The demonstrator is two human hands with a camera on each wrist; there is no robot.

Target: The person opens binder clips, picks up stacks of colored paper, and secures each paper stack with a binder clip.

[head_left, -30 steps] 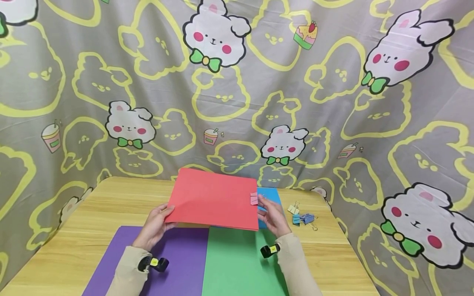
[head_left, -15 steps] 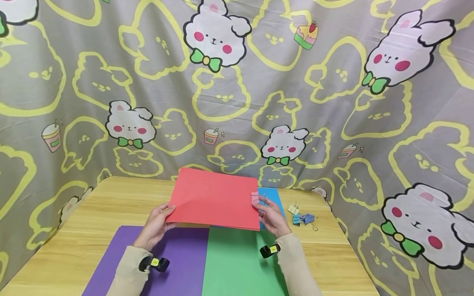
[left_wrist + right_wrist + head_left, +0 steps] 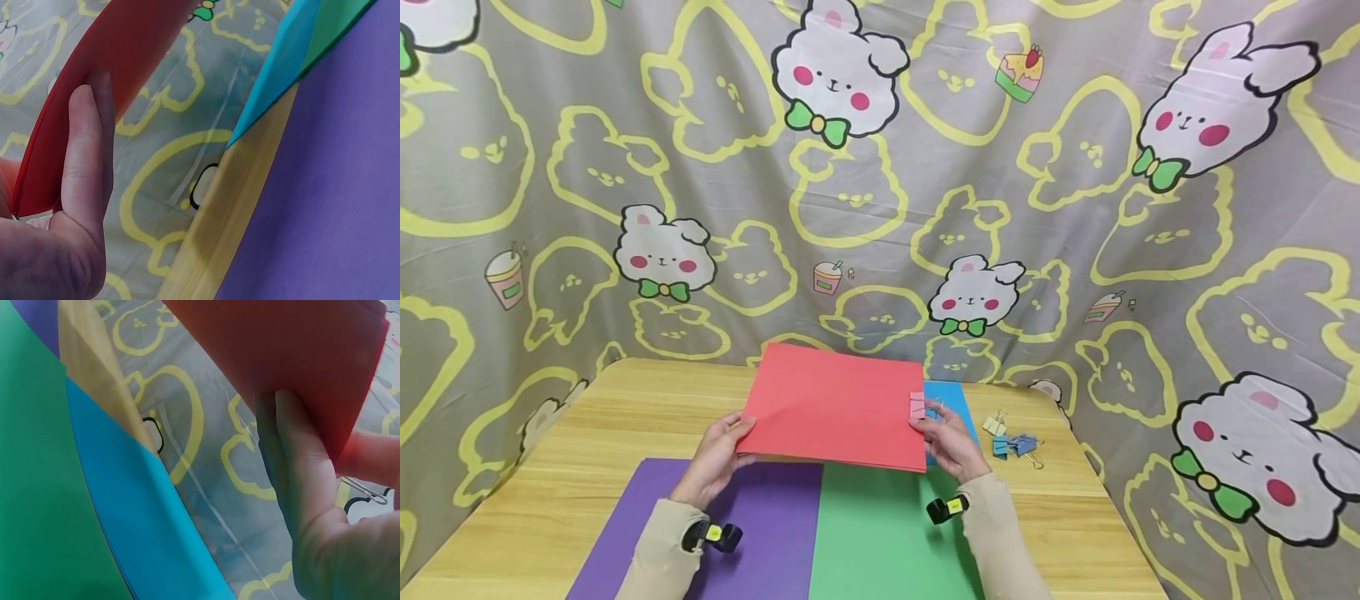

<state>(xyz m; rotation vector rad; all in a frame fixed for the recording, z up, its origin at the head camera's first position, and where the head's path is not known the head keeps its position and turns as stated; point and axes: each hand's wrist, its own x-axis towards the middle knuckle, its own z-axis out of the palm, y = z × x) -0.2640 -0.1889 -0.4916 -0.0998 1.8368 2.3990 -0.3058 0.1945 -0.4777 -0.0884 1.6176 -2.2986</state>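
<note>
A small stack of red paper (image 3: 838,408) is held up, tilted, over the coloured sheets. My left hand (image 3: 718,454) pinches its near left corner, thumb on top and fingers underneath. A pink binder clip (image 3: 917,405) bites the right edge of the stack. Just below that clip, my right hand (image 3: 951,442) grips the same edge between thumb and fingers. In the left wrist view, two fingers (image 3: 84,162) lie along the paper's underside. The right wrist view has fingers (image 3: 306,456) under the red paper and a clip's wire handle (image 3: 369,492) beside the thumb.
Purple paper (image 3: 767,533) and green paper (image 3: 887,533) lie side by side on the wooden table (image 3: 1052,533). Blue paper (image 3: 955,400) shows behind the red stack. Loose binder clips, cream (image 3: 996,423), teal (image 3: 1001,447) and blue (image 3: 1023,443), lie at the right. A patterned curtain (image 3: 850,200) hangs behind.
The right thumb has come from beside the pink clip onto the red paper just below it. The stack has shifted slightly right and down; the left hand keeps its grip.
</note>
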